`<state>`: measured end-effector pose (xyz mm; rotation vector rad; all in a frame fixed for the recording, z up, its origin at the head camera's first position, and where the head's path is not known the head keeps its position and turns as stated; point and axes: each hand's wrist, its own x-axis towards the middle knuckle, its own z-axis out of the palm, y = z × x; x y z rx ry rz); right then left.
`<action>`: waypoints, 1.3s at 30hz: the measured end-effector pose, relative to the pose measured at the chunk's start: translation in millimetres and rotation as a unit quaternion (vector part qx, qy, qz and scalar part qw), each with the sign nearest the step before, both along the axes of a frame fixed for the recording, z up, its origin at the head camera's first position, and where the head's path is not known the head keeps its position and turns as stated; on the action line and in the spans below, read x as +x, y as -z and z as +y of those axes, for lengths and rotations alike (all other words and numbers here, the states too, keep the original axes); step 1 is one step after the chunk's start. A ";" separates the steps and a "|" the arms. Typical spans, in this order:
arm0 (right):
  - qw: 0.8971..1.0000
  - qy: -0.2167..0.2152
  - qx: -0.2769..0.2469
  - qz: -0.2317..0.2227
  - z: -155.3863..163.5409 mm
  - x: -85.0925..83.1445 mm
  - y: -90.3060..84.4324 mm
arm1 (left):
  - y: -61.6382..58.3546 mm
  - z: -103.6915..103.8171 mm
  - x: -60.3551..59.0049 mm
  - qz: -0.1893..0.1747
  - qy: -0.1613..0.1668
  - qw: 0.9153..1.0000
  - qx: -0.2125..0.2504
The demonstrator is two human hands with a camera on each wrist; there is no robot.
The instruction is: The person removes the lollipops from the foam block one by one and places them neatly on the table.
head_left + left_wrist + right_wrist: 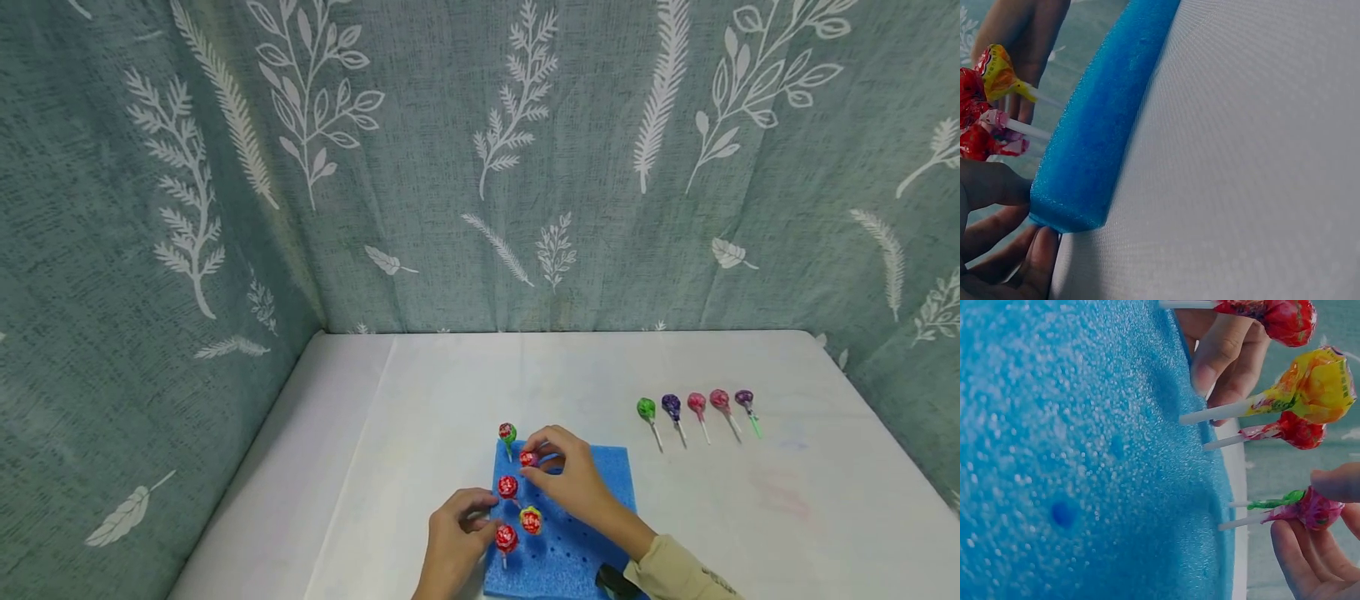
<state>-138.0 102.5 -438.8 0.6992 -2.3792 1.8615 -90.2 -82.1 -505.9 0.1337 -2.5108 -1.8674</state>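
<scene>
My right hand [566, 471] pinches the wrapped head of a pink and red lollipop [1319, 509]. Its white stick stands in a blue foam block [566, 558], near the far end. My left hand [461, 533] holds the block's left edge, with fingers against the corner in the left wrist view. Several other lollipops stand in the foam: a green and red one [507, 432] at the far left corner, a red one [507, 487], a yellow and red one [531, 521], and another red one [506, 537] by my left thumb. Small holes dot the block's surface.
On the white table [405, 417], a row of lollipops lies at the back right, among them a green one [647, 408] and a purple one [744, 397]. A black object [617, 582] sits at my right wrist. Leaf-patterned curtains [450, 167] enclose the table.
</scene>
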 end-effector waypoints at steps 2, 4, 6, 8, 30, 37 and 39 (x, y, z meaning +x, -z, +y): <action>1.000 0.004 -0.007 0.006 2.2 1.5 -0.4 | 0.8 1.3 0.7 0.001 0.000 1.000 0.001; 1.000 0.012 -0.013 0.008 4.3 3.4 -2.5 | 1.1 2.6 1.4 -0.002 -0.002 1.000 0.001; 0.999 0.019 -0.020 0.018 6.3 4.7 -5.6 | 0.9 3.7 2.3 -0.004 -0.005 1.000 0.003; 0.999 0.026 -0.028 0.032 8.0 5.4 -9.0 | 0.4 4.6 2.5 -0.008 -0.006 1.000 -0.001; 0.997 0.056 -0.031 0.051 44.4 -4.8 -2.3 | -5.2 4.0 1.9 -0.012 -0.010 0.999 -0.038; 0.995 0.070 -0.028 0.062 54.4 -5.8 -4.0 | -5.4 4.1 2.6 -0.013 -0.014 0.999 -0.041; 0.995 0.073 -0.028 0.059 57.3 -5.5 -5.0 | -4.9 4.1 2.8 -0.011 -0.013 0.999 -0.041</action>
